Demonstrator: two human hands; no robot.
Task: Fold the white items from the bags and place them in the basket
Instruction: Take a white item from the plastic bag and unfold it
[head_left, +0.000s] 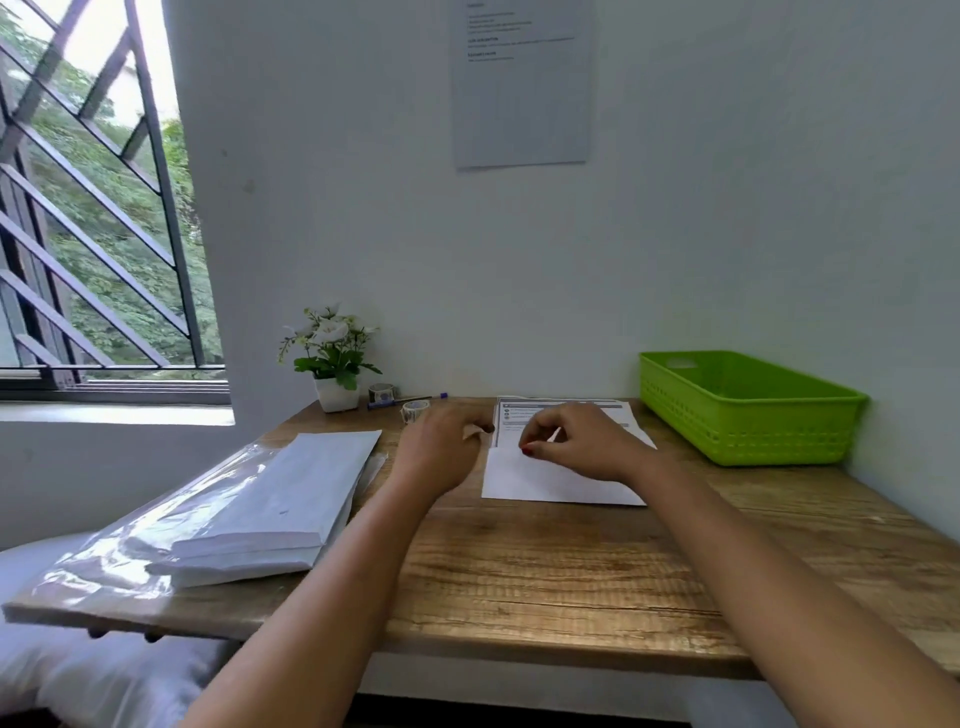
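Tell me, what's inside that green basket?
Only the green basket's own perforated walls and part of its floor show, and no white item is visible there. Its near wall hides the rest of the floor.

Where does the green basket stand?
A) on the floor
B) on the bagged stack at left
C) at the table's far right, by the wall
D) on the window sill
C: the green basket stands on the table at its far right corner, against the wall.
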